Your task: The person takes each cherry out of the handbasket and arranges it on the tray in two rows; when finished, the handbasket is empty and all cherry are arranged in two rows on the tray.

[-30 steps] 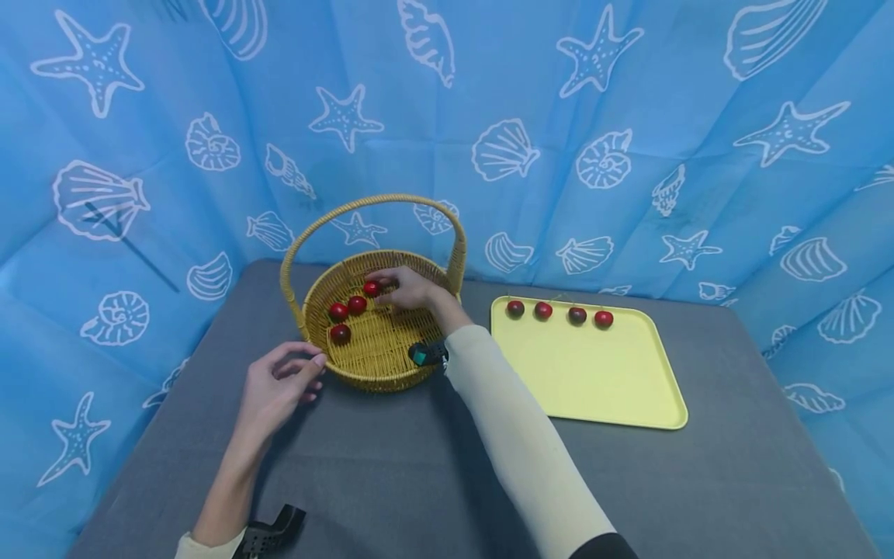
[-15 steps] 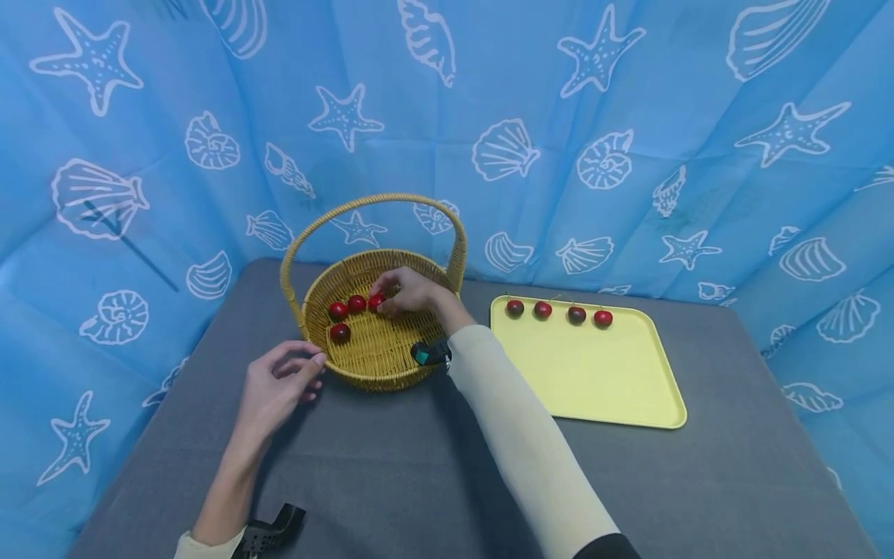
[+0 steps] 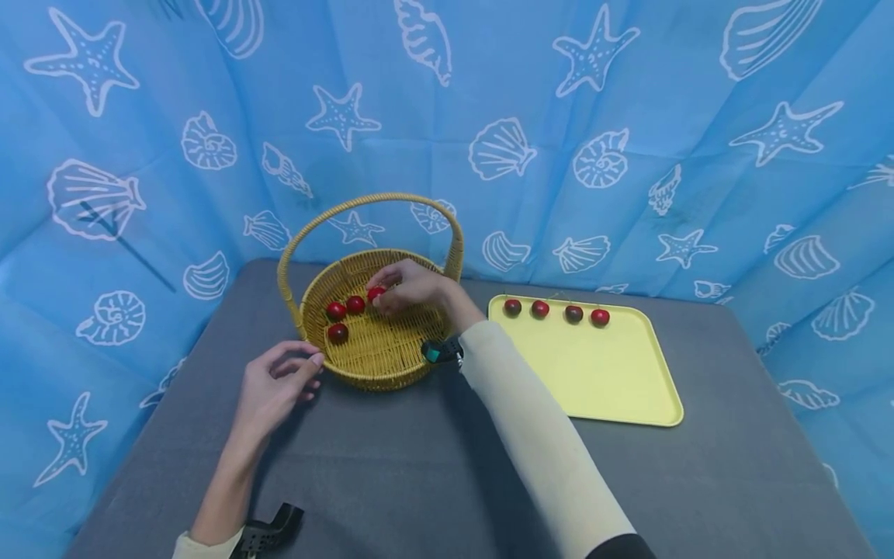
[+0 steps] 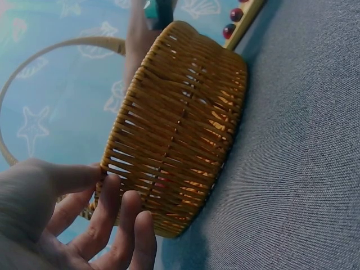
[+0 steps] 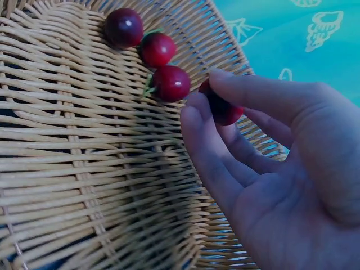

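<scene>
My left hand point(image 3: 275, 392) pinches the near-left rim of a yellow wicker basket point(image 3: 380, 380) with a tall hooped handle; in the left wrist view, the thumb sits at the rim and the fingers lie along the outer wall. Inside the basket, my right hand point(image 3: 414, 289) holds a red cherry point(image 5: 229, 114) between thumb and fingertips, close over the woven floor. Beside it, three more cherries lie on the left part of the floor: a bright red one point(image 5: 171, 83), another red one point(image 5: 158, 49) and a darker one point(image 5: 124, 28).
To the basket's right lies a yellow tray point(image 3: 601, 380), with a row of several cherries point(image 3: 540, 309) along its far edge. Both stand on a grey cloth-covered table point(image 3: 391, 481). Behind hangs a blue curtain point(image 3: 419, 101) with white seashells and starfish.
The right hand's cherry came toward the near side beside the others, then rose slightly; the right wrist shifted a little right. My left hand stays at the rim.
</scene>
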